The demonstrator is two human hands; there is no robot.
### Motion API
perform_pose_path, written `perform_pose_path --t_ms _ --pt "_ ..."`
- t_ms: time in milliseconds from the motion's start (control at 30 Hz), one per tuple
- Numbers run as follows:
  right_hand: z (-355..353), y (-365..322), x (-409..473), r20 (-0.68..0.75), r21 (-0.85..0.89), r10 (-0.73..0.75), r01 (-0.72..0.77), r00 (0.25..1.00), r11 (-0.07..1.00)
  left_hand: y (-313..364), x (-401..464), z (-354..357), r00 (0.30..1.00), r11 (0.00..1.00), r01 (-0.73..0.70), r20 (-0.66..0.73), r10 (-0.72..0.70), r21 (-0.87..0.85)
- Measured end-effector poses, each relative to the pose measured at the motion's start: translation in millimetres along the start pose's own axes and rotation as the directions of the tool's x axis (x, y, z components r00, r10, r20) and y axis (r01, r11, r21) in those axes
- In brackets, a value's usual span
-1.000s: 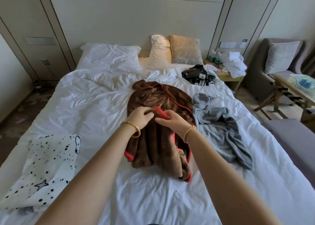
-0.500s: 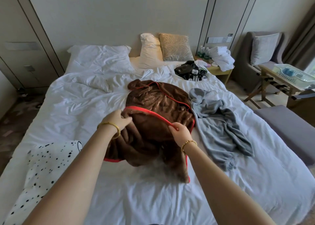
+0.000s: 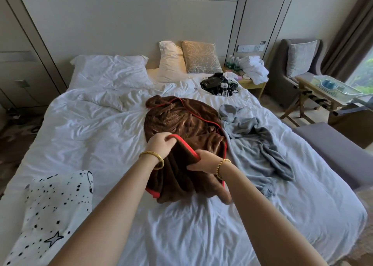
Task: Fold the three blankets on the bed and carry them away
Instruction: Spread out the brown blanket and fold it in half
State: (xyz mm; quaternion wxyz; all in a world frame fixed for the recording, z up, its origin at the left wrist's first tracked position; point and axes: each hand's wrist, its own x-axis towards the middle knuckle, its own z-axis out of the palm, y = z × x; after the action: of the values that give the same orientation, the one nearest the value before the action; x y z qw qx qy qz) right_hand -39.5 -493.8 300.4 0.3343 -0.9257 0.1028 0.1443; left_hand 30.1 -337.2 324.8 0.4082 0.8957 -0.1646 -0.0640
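Note:
A brown blanket with a red edge [image 3: 181, 122] lies crumpled in the middle of the white bed [image 3: 101, 136]. My left hand [image 3: 160, 145] grips its red edge near a corner. My right hand [image 3: 203, 162] holds the same red edge a little further along, thumb under the cloth. The stretch between my hands is lifted off the bed. A grey blanket [image 3: 254, 144] lies rumpled just right of the brown one. At the bed's near left edge lies a white blanket with black dots and a star [image 3: 54, 209].
Pillows [image 3: 113, 70] and a patterned cushion [image 3: 201, 57] sit at the headboard. Black devices with cables [image 3: 219, 84] lie on the bed's far right. A nightstand with towels [image 3: 253, 69], an armchair [image 3: 298, 68], a wooden rack [image 3: 314, 98] and a grey bench [image 3: 335, 150] stand to the right.
My hands have drawn closer together along the red edge, the right hand sliding nearer me. The raised brown cloth has bunched between them. The camera has turned slightly left.

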Motion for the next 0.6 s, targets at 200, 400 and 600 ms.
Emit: perform_pose_path --t_ms 200,400,600 --pt "23 49 3 -0.009 -0.212 0.290 -0.286 0.957 0.935 -23 14 -32 0.852 0.923 0.221 -0.398 -0.340 -0.316" --pt "34 61 7 -0.276 0.156 0.215 -0.177 0.937 0.972 -50 4 -30 0.884 0.907 0.384 -0.217 -0.415 -0.172" --pt "25 9 5 -0.141 0.500 0.162 -0.071 0.977 0.863 -25 -10 -8 0.957 0.953 0.290 0.012 -0.290 -0.084"
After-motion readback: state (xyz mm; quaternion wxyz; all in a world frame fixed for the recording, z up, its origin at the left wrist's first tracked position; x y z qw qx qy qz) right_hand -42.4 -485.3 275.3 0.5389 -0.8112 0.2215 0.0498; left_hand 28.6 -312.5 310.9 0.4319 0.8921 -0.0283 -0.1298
